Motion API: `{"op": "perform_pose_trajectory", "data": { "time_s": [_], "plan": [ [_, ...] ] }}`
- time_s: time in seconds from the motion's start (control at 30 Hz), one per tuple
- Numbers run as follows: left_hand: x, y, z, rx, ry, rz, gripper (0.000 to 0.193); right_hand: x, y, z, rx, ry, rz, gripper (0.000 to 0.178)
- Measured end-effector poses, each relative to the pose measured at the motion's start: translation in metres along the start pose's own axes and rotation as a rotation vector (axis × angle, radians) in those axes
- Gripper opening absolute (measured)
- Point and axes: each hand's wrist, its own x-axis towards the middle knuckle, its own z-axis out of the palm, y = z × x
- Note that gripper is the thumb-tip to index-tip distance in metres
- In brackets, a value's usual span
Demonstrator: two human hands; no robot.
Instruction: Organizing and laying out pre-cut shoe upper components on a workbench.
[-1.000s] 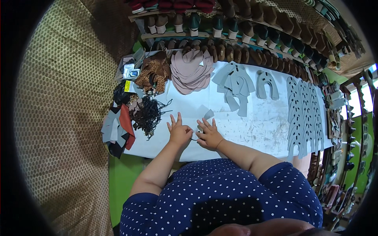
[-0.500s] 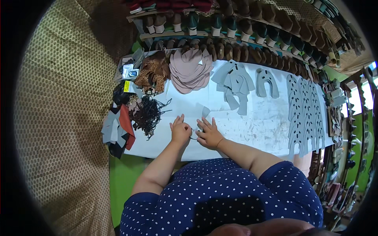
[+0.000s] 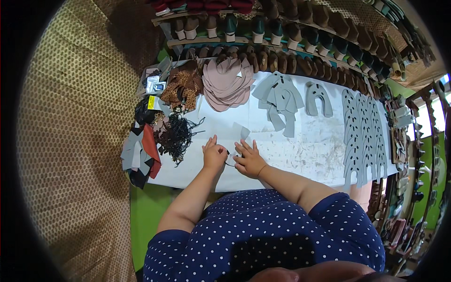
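Near the table's front edge, my left hand (image 3: 214, 157) is closed in a pinch, other fingers raised, at one end of a thin dark strip (image 3: 229, 164). That strip curves across the short gap toward my right hand (image 3: 250, 160). My right hand lies palm down with its fingers apart, thumb side toward the strip; whether the thumb presses on it is hidden. Just beyond my hands a small grey cut piece (image 3: 244, 133) lies on the white table. To the left of my left hand sits a tangled heap of thin black straps (image 3: 177, 139).
Stacked pink pieces (image 3: 228, 87), leopard-print pieces (image 3: 181, 89) and grey cut pieces (image 3: 281, 96) line the far side of the white table (image 3: 300, 157). Overlapping grey pieces with dark spots (image 3: 361, 136) lie right. Scraps (image 3: 138, 155) sit left. Shoe racks (image 3: 291, 44) stand behind.
My hands have barely shifted. The left fingers have moved very slightly, and a little more dark material shows beside them.
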Motion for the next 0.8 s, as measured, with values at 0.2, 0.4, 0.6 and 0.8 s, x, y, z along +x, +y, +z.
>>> {"op": "perform_pose_trajectory", "data": {
  "time_s": [0.2, 0.4, 0.6, 0.8],
  "plan": [
    [-0.018, -0.007, -0.018, 0.049, -0.034, 0.313, 0.034, -0.001, 0.002, 0.002, 0.007, -0.003, 0.008, 0.033],
    [-0.037, 0.000, -0.025, 0.163, -0.055, 0.341, 0.020, -0.003, 0.004, 0.003, 0.041, 0.007, 0.043, 0.055],
    [-0.016, -0.010, -0.016, 0.061, 0.194, -0.052, 0.020, -0.003, 0.012, 0.015, 0.048, 0.150, 0.106, 0.085],
    [-0.009, -0.002, -0.025, 0.242, 0.119, -0.235, 0.018, -0.001, 0.009, 0.012, 0.018, 0.054, 0.145, 0.081]
  ]
}}
